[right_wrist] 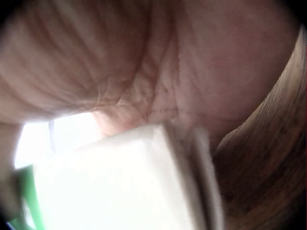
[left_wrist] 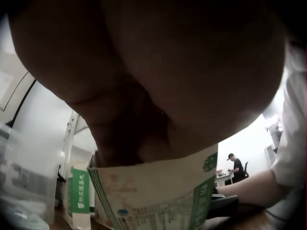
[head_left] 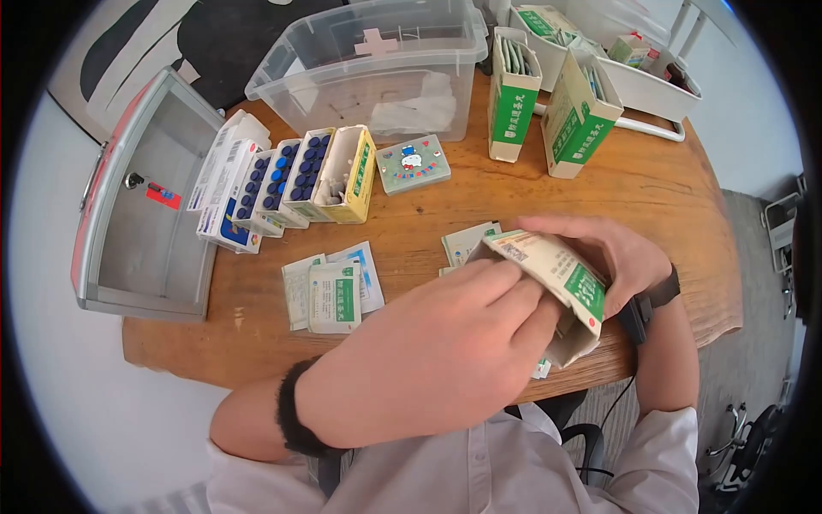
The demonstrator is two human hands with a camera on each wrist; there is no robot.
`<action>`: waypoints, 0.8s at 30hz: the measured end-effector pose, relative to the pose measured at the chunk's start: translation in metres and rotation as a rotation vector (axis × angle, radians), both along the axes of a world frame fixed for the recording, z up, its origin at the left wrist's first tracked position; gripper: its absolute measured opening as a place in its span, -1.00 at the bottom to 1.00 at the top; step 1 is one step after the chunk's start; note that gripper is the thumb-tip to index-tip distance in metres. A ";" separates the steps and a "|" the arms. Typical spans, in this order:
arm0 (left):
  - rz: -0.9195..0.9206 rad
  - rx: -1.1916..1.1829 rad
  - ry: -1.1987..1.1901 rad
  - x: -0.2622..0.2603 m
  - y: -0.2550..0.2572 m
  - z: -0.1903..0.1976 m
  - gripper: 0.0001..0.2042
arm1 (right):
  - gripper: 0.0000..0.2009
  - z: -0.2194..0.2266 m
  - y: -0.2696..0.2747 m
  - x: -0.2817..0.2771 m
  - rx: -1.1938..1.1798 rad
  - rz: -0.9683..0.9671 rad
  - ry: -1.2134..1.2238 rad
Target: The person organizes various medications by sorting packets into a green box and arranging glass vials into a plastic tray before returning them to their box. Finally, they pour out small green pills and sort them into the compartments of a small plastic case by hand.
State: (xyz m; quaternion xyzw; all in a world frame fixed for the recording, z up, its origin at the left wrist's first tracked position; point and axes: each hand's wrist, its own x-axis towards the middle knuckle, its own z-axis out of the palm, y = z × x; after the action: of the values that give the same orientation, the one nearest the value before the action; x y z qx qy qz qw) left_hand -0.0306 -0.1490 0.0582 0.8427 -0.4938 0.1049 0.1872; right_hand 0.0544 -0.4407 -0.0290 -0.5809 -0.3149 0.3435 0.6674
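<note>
A green-and-white carton (head_left: 552, 261) is tilted above the table's front part. My right hand (head_left: 629, 253) grips it from the right, thumb and fingers around its sides. My left hand (head_left: 437, 343) reaches across to its open end, fingers tucked inside; what they touch is hidden. In the left wrist view the left hand (left_wrist: 163, 72) covers the top of the carton (left_wrist: 153, 196). The right wrist view shows the right palm (right_wrist: 153, 62) against the pale carton (right_wrist: 110, 177). Flat packets (head_left: 336, 295) lie at the left; another packet (head_left: 467, 242) lies behind the carton.
Two upright green cartons (head_left: 514, 107) stand at the back right, near a white bin (head_left: 655, 86). A clear tub (head_left: 368, 86) is behind. Boxes of blue-capped vials (head_left: 308, 171), a small decorated box (head_left: 413, 164) and a clear-fronted case (head_left: 154, 248) stand to the left.
</note>
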 end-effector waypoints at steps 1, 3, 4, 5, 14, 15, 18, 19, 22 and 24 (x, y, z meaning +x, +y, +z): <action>-0.029 -0.055 0.026 -0.001 0.001 -0.004 -0.64 | 0.27 -0.001 0.000 0.000 0.002 0.009 -0.012; -0.032 -0.093 0.000 -0.005 0.019 -0.012 -0.63 | 0.27 -0.002 -0.002 -0.002 0.005 0.005 -0.020; -0.025 -0.135 -0.030 -0.004 0.022 -0.012 -0.61 | 0.27 -0.002 -0.002 -0.002 0.008 -0.002 0.000; -0.025 -0.134 -0.027 -0.004 0.022 -0.011 -0.61 | 0.27 -0.002 0.000 -0.002 0.010 -0.001 0.018; -0.062 -0.065 0.188 0.006 -0.010 -0.021 -0.66 | 0.30 -0.005 -0.001 0.000 -0.037 -0.011 -0.105; -0.055 -0.032 0.221 0.006 -0.010 -0.020 -0.66 | 0.30 -0.006 -0.002 0.000 -0.036 -0.013 -0.101; -0.047 0.004 0.261 0.007 -0.008 -0.012 -0.66 | 0.30 -0.004 -0.001 -0.001 -0.049 0.004 -0.133; -0.041 0.010 0.266 0.007 -0.007 -0.011 -0.66 | 0.29 -0.003 0.000 -0.004 -0.041 -0.015 -0.069; -0.059 -0.076 0.182 0.011 -0.014 -0.019 -0.68 | 0.28 -0.003 0.002 -0.005 -0.031 -0.032 -0.010; -0.061 -0.021 0.227 0.011 -0.018 -0.015 -0.68 | 0.28 -0.004 -0.001 -0.001 -0.074 -0.009 -0.176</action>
State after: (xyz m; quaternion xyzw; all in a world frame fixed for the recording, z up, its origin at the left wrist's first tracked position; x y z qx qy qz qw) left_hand -0.0198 -0.1666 0.0431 0.8317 -0.4939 0.0079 0.2537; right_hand 0.0533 -0.4418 -0.0328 -0.6344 -0.3570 0.2996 0.6168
